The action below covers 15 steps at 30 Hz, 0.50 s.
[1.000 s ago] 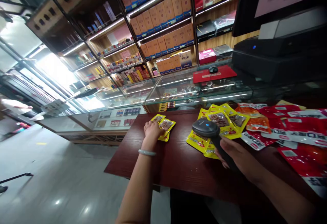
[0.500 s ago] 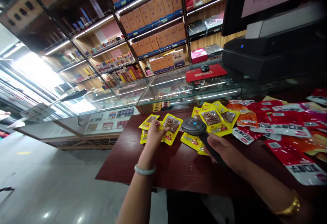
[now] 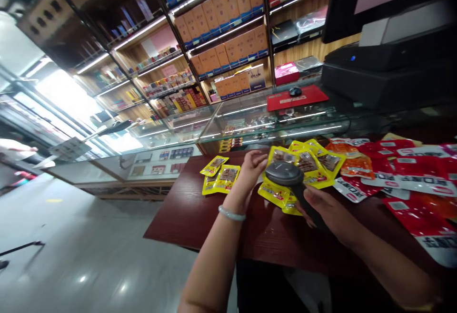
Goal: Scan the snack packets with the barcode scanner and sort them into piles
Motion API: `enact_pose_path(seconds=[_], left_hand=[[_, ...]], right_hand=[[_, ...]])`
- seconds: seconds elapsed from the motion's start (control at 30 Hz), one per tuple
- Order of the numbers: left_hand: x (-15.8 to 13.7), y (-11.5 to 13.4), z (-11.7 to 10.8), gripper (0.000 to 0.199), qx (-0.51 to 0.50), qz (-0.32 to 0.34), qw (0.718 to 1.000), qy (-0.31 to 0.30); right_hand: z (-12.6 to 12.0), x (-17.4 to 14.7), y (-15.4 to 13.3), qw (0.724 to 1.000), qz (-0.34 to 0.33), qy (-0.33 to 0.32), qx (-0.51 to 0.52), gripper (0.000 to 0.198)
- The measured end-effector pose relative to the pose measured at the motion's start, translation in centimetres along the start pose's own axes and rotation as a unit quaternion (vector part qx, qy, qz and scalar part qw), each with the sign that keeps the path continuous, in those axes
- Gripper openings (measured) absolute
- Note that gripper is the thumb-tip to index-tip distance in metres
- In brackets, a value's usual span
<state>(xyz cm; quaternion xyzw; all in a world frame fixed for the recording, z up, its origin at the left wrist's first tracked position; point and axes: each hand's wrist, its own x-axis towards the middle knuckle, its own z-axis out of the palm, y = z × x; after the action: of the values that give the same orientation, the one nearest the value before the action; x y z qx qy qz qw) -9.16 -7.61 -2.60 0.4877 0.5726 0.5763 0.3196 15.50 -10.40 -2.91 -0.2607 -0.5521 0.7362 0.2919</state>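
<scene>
My right hand point(image 3: 328, 210) grips a dark handheld barcode scanner point(image 3: 284, 173), its head over a pile of yellow snack packets point(image 3: 310, 163). My left hand point(image 3: 252, 170), with a pale bangle at the wrist, has its fingers closed at the left edge of a yellow snack packet point(image 3: 280, 155) beside the scanner head. The scanner partly hides that packet. To the left of this hand, a few more yellow packets point(image 3: 227, 178) lie overlapping on the dark red-brown table point(image 3: 178, 213).
Red, white and orange packets point(image 3: 410, 172) cover the table's right side. Behind stand a glass display counter point(image 3: 246, 120), a red mat point(image 3: 303, 98) with a computer mouse point(image 3: 295, 91), and a black monitor unit point(image 3: 374, 77). Shelves of orange boxes point(image 3: 221, 11) line the wall.
My left hand has moved right from the left group of yellow packets to the pile by the scanner, apparently carrying a packet. The view has shifted slightly; my right hand still holds the scanner.
</scene>
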Motion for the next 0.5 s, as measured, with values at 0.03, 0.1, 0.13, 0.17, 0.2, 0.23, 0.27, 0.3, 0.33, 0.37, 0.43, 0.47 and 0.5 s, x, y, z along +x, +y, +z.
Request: enact_pose_path(seconds=[0.03,0.1,0.13,0.17,0.2,0.23,0.27,0.3,0.33,0.37,0.43,0.47,0.5], left_hand=[[0.5,-0.2,-0.3,0.042,0.003,0.016,1.000,-0.006],[1.4,-0.4,-2.7,0.044,0.116,0.035,0.992,0.036],[1.8,-0.5,-4.6,0.043,0.215,0.026,0.974,0.073],[2.1,-0.6,-6.8,0.042,0.314,-0.004,0.943,0.108],[2.3,-0.8,-9.0,0.042,0.408,-0.048,0.903,0.128],[2.4,-1.0,-11.1,0.040,0.487,-0.094,0.857,0.140],[2.6,-1.2,-13.0,0.039,0.546,-0.136,0.815,0.141],[2.6,-1.5,-14.6,0.040,0.584,-0.173,0.780,0.144],[2.7,-1.8,-15.8,0.042,0.607,-0.207,0.754,0.138],[2.7,-2.2,-16.7,0.045,0.620,-0.232,0.738,0.132],[2.7,-2.8,-17.6,0.056,0.628,-0.253,0.725,0.125],[2.6,-3.0,-17.8,0.062,0.632,-0.250,0.723,0.126],[2.6,-3.0,-17.9,0.067,0.635,-0.242,0.722,0.130]], right_hand=[[-0.1,0.0,0.1,1.000,0.002,-0.005,-0.002,0.044],[-0.3,-0.1,0.3,1.000,0.007,-0.010,-0.002,0.043],[-0.4,-0.2,0.4,1.000,0.011,-0.010,0.000,0.043],[-0.6,-0.2,0.6,1.000,0.016,-0.007,0.002,0.043],[-0.7,-0.2,0.7,1.000,0.023,-0.004,0.006,0.043],[-0.8,-0.2,0.9,0.999,0.029,0.002,0.012,0.043],[-0.9,-0.2,1.0,0.999,0.036,0.008,0.018,0.043],[-0.9,-0.2,1.1,0.999,0.042,0.013,0.024,0.043],[-0.9,-0.2,1.2,0.998,0.045,0.016,0.027,0.044],[-0.9,-0.1,1.2,0.998,0.047,0.017,0.028,0.044],[-0.8,-0.1,1.1,0.999,0.047,0.016,0.023,0.045],[-0.8,-0.1,1.1,0.999,0.046,0.014,0.020,0.046],[-0.8,-0.1,1.0,0.999,0.046,0.014,0.017,0.045]])
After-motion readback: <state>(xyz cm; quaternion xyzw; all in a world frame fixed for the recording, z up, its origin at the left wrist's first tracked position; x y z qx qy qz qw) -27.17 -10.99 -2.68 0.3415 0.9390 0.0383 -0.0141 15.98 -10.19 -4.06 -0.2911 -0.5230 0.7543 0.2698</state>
